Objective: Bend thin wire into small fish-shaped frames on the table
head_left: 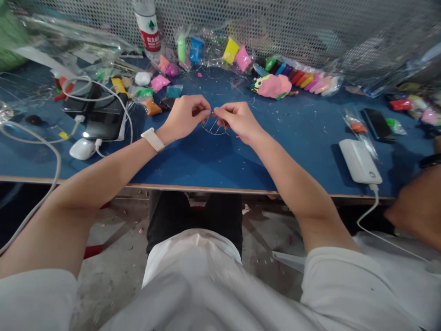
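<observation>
A thin, curved wire frame with a few cross strands (216, 133) hangs between my hands above the blue table. My left hand (188, 115), with a pale band at the wrist, pinches its left upper part. From the other side my right hand (237, 120) pinches it with thumb and forefinger, the fingertips of both hands nearly touching. Behind and to the right lies a pink clay figure (274, 86) with a yellow face. The wire's upper ends are hidden by my fingers.
Bagged colored clay (312, 82) and a bottle (148, 27) line the back of the blue table (206, 170). Black devices (106, 117) with cables are at left, a white power bank (360, 161) at right. Another person's arm (418, 207) is at the right edge.
</observation>
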Available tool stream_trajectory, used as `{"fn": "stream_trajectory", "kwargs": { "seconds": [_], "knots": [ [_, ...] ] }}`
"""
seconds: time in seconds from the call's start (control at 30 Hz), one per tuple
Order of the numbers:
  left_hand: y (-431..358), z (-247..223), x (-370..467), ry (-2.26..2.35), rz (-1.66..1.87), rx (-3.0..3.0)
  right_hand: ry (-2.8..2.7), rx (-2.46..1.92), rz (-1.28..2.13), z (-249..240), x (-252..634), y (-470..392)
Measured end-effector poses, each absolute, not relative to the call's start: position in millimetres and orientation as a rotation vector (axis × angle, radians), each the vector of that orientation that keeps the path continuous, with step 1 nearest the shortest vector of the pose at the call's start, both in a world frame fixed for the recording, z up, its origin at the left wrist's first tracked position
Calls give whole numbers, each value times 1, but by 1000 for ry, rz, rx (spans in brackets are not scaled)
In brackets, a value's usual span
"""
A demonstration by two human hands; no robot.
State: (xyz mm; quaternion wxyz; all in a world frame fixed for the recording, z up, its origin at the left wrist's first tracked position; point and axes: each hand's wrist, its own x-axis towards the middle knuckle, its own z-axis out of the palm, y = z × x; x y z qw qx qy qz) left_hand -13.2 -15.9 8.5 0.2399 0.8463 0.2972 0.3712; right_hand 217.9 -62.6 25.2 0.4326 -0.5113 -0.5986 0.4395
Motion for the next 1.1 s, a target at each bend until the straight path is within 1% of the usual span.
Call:
{"fn": "stream_trajectory", "kwargs": {
  "seconds": [0.2,0.5,0.97,1.1],
  "knots": [
    [-15,9,-12,809,1076,2254,-1592,-1243,1009,30,218,-68],
    [-17,10,-11,763,1039,2236,-1652,-1238,835,27,214,-72],
    [-28,18,-8,826,1075,2309,-1449,-1230,1033,26,207,-69],
    [-26,15,-7,819,1067,2324,-1450,-1228,1043,23,208,-68]
  ]
}}
